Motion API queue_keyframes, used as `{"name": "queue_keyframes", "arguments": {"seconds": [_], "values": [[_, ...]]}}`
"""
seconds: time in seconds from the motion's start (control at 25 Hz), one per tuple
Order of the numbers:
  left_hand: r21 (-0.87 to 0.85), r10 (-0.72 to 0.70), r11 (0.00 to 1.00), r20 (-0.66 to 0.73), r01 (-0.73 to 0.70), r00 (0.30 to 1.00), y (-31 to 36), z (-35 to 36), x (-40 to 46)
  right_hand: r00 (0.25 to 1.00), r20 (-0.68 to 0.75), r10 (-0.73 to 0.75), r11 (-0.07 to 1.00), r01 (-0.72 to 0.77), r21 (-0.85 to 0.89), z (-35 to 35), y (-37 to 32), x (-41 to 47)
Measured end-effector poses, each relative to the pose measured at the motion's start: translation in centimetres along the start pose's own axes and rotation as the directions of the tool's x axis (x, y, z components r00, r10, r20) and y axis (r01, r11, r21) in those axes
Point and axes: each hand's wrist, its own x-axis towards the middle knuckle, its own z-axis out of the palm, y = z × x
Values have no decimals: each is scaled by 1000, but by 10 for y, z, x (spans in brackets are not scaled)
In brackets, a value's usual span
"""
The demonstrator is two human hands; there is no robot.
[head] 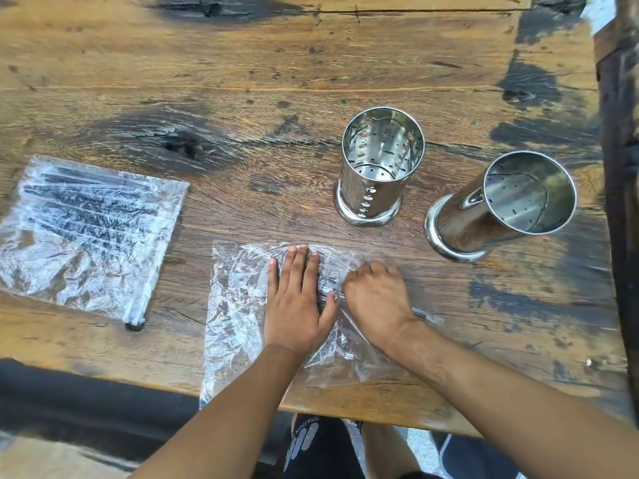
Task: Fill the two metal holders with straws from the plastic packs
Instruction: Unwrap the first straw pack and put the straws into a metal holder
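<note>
Two shiny perforated metal holders stand upright and hold nothing: one (377, 167) at centre, the other (501, 205) to its right. A clear plastic pack (235, 305) lies at the table's near edge. My left hand (297, 299) presses flat on it with straight fingers. My right hand (377, 295) is curled at the pack's right side, gripping the plastic there; a thin straw end (427, 315) pokes out from under that hand. A second crumpled pack (86, 229) with several black straws inside lies at the left, apart from both hands.
The wooden table (276, 81) is worn and knotted with dark patches. Its right edge meets a dark beam (622, 167). The near edge runs just below the pack, with my knees under it. A small metal screw (589, 363) sits near the right front.
</note>
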Motion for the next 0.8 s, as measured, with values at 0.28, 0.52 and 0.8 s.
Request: {"name": "queue_keyframes", "arguments": {"seconds": [0.28, 0.52, 0.8], "values": [[-8, 6, 1000, -15, -6, 1000, -1, 2, 0, 1000, -11, 0, 978, 3, 210, 4, 12, -9], [51, -14, 999, 43, 12, 999, 1, 0, 0, 994, 79, 74, 966, -91, 241, 24, 47, -27], [136, -51, 990, 163, 28, 985, 9, -9, 5, 966, 122, 226, 882, -257, 394, 31, 64, -50]]}}
